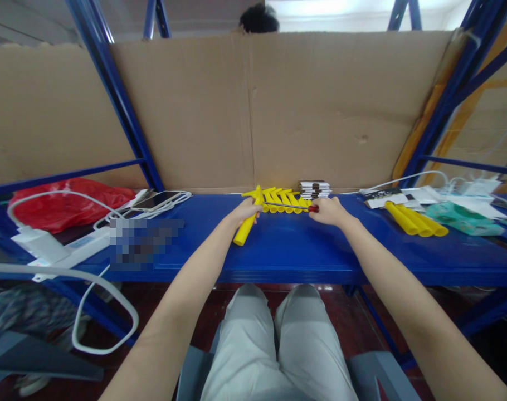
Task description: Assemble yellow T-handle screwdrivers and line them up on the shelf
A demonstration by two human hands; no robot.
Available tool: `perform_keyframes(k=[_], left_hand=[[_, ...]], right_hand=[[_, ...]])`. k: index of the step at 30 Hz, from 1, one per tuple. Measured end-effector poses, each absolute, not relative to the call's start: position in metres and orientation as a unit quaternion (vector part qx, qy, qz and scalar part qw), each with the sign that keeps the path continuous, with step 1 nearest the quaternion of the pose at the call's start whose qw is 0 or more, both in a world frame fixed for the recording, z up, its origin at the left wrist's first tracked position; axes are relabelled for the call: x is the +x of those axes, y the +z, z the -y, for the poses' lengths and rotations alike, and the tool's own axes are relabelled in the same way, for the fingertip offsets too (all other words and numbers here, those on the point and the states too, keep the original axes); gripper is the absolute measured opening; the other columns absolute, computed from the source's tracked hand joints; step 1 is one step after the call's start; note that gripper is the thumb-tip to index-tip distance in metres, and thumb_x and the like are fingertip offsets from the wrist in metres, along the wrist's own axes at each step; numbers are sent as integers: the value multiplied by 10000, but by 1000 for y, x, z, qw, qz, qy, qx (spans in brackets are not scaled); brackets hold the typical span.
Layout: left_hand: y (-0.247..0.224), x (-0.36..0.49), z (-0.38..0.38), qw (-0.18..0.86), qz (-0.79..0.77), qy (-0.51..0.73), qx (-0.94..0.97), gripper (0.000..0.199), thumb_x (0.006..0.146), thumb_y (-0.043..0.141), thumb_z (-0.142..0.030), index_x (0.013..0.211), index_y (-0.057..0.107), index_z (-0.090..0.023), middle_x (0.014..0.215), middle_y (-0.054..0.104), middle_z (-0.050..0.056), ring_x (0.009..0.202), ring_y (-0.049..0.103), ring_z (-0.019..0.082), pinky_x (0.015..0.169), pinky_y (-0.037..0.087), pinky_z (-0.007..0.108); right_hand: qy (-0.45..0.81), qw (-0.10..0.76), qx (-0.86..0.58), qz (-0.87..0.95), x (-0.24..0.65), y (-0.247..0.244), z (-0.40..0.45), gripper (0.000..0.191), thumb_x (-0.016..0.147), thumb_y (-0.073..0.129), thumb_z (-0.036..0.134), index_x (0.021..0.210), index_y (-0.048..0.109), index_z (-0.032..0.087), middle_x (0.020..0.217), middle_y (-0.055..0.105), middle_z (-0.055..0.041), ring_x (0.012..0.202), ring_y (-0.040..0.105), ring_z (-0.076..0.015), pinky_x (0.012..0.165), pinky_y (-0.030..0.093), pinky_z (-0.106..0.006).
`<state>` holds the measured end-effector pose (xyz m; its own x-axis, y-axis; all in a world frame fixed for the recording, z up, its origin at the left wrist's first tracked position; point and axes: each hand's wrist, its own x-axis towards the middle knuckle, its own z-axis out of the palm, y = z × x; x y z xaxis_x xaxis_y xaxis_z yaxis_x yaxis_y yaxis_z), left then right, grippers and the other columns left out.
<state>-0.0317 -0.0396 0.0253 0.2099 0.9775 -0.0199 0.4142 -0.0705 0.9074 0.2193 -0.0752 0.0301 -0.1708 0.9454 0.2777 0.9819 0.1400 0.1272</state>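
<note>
My left hand (248, 210) is closed around a yellow plastic piece with a tubular handle (245, 228), its open end pointing towards me and a crosswise part at its far end. My right hand (329, 212) grips a screwdriver (313, 209) by its red handle. The thin shaft lies nearly level and points left, its tip by the yellow piece near my left fingers; whether it touches cannot be made out. Just behind the shaft, several similar yellow pieces (282, 201) lie side by side in a row on the blue table (274, 245).
A stack of small white and dark packets (315, 189) stands behind the row against the cardboard partition (320, 111). More yellow tubes (414, 219) lie at right beside a green plastic bag (464, 218). At left are a phone (155, 200), a power strip (82, 245) and a red bag (69, 203).
</note>
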Motion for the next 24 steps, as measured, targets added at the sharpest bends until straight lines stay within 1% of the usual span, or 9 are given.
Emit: perform_keyframes(k=[3, 8, 10, 13, 18, 20, 24], left_hand=[[26, -32, 40, 423, -539, 330, 649, 253, 756, 485, -58, 994, 480, -144, 476, 458, -85, 332, 434, 76, 373, 348, 177], [27, -31, 41, 412, -535, 329, 660, 225, 758, 480, -60, 967, 486, -141, 472, 457, -84, 333, 432, 76, 371, 351, 179], [27, -31, 42, 411, -535, 329, 661, 225, 760, 477, -60, 970, 486, -139, 472, 455, -84, 333, 429, 76, 370, 350, 179], [27, -31, 42, 415, -536, 327, 658, 243, 761, 480, -59, 990, 484, -141, 476, 451, -86, 335, 430, 75, 371, 347, 178], [27, -31, 42, 414, -539, 326, 657, 254, 762, 482, -59, 1001, 483, -144, 485, 456, -83, 339, 431, 75, 371, 344, 177], [27, -32, 41, 415, -538, 325, 657, 254, 760, 486, -60, 999, 485, -145, 490, 459, -81, 341, 434, 77, 374, 350, 181], [26, -33, 40, 419, -534, 328, 658, 249, 759, 501, -68, 994, 492, -150, 500, 466, -78, 347, 437, 74, 385, 365, 182]], right_hand=[[-150, 66, -636, 754, 220, 30, 74, 209, 776, 501, 309, 840, 659, 187, 880, 713, -85, 857, 632, -233, 685, 358, -293], [-156, 68, -644, 746, 222, 25, 70, 240, 780, 509, 312, 930, 648, 186, 903, 709, -94, 808, 630, -227, 626, 342, -283], [-152, 69, -645, 746, 222, 25, 71, 257, 781, 504, 310, 959, 641, 185, 929, 709, -98, 832, 633, -235, 632, 343, -286], [-143, 75, -636, 754, 221, 26, 73, 264, 785, 484, 296, 967, 646, 196, 952, 714, -90, 895, 632, -246, 687, 357, -300], [-140, 64, -645, 749, 218, 30, 75, 232, 784, 485, 299, 871, 668, 186, 911, 721, -88, 912, 633, -250, 760, 365, -325], [-146, 63, -648, 745, 219, 29, 73, 223, 776, 506, 303, 871, 669, 184, 909, 719, -92, 906, 635, -250, 752, 368, -320], [-146, 78, -657, 735, 221, 25, 70, 235, 776, 524, 308, 921, 663, 187, 921, 717, -101, 871, 640, -246, 682, 379, -298]])
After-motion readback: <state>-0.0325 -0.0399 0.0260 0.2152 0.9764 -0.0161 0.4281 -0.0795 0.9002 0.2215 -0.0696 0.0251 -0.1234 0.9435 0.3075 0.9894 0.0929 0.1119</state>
